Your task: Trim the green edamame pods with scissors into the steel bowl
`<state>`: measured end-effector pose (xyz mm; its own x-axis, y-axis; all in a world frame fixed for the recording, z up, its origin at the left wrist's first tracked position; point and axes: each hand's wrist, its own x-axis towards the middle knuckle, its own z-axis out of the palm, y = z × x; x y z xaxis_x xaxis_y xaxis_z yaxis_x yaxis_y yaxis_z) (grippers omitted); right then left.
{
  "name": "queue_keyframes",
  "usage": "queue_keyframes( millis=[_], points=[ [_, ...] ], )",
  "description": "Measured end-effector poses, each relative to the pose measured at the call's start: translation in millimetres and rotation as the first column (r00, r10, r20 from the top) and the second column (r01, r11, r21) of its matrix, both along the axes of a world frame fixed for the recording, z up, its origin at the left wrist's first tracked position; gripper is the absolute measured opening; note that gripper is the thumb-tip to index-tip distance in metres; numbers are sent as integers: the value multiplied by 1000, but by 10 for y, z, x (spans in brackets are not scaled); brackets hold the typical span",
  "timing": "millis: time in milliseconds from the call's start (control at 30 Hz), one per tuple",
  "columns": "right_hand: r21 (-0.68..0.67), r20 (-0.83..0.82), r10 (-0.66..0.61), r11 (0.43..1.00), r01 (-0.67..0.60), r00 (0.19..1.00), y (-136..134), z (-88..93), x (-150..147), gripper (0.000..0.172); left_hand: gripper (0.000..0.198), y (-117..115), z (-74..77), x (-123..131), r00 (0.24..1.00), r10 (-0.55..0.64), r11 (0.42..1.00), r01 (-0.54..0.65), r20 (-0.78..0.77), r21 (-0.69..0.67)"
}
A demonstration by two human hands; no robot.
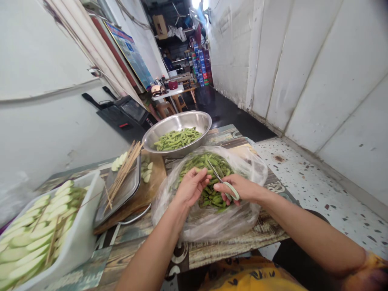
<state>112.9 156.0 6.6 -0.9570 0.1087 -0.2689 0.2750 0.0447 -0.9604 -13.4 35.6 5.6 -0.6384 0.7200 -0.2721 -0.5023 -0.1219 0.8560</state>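
My left hand [192,186] is closed over a green pod [202,171] above a clear plastic bag [242,218] full of green bean pods [212,196]. My right hand [239,189] grips a pair of scissors [226,184] with pale green handles; the blades point up towards the pod in my left hand. Just behind the bag stands a steel bowl [178,123] holding trimmed green pods [177,139].
A white tub [81,238] of skewered pale green slices stands at the left. A steel tray [127,194] with bamboo skewers [124,171] lies on a wooden board [148,190]. The patterned table [212,250] ends near my body. White walls run along both sides; stools and shelves stand far back.
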Motion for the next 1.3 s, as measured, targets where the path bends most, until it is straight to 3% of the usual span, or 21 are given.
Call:
queue_keyframes(
  millis=[200, 367, 433, 467, 500, 567, 633, 667, 800, 900, 1000, 1100, 1200, 1300],
  points=[
    [59, 58, -78, 995, 75, 995, -28, 35, 6, 43, 25, -18, -3, -54, 1000, -4, 1000, 4, 29, -2],
    [11, 50, -137, 991, 137, 989, -27, 43, -21, 37, 10, -69, 9, -269, 980, 201, 979, -201, 5, 36],
    [-22, 36, -160, 987, 161, 986, -23, 42, -31, 36, 13, -94, -23, -355, 964, 251, 967, -253, -87, -16],
    [-32, 31, -166, 985, 167, 986, -22, 40, -34, 35, 17, -104, -50, -391, 940, 271, 955, -290, -208, -64],
    [-36, 28, -169, 985, 170, 985, -21, 36, -36, 35, 20, -110, -82, -423, 886, 272, 935, -336, -376, -113],
    [-37, 25, -163, 986, 164, 986, -24, 23, -37, 35, 25, -103, -157, -476, 672, 192, 887, -431, -716, -166],
    [-33, 27, -148, 988, 148, 989, -28, 8, -37, 36, 26, -68, -233, -524, 457, 75, 880, -448, -886, -157],
    [-34, 30, -139, 990, 140, 990, -31, 1, -37, 37, 25, -42, -269, -546, 401, 33, 897, -416, -916, -150],
    [-25, 31, -126, 992, 127, 992, -31, -18, -39, 40, 22, 62, -377, -604, 340, -114, 947, -246, -933, -206],
    [-20, 15, -121, 992, 121, 993, -19, -22, -36, 42, 18, 81, -382, -581, 272, -174, 937, -251, -946, -245],
    [-10, -2, -115, 993, 115, 993, -6, -27, -29, 42, 12, 54, -300, -488, 295, -155, 923, -296, -943, -244],
    [17, -17, -97, 995, 97, 995, 7, -35, -23, 44, 18, 16, -170, -359, 404, -126, 907, -323, -906, -271],
    [42, -20, -57, 997, 58, 998, 16, -32, -14, 46, 19, -17, -57, -237, 502, -117, 913, -285, -857, -292],
    [85, -17, -18, 996, 19, 1000, 10, 0, 0, 50, 18, -41, 10, -147, 536, -139, 919, -243, -833, -310]
  ],
)
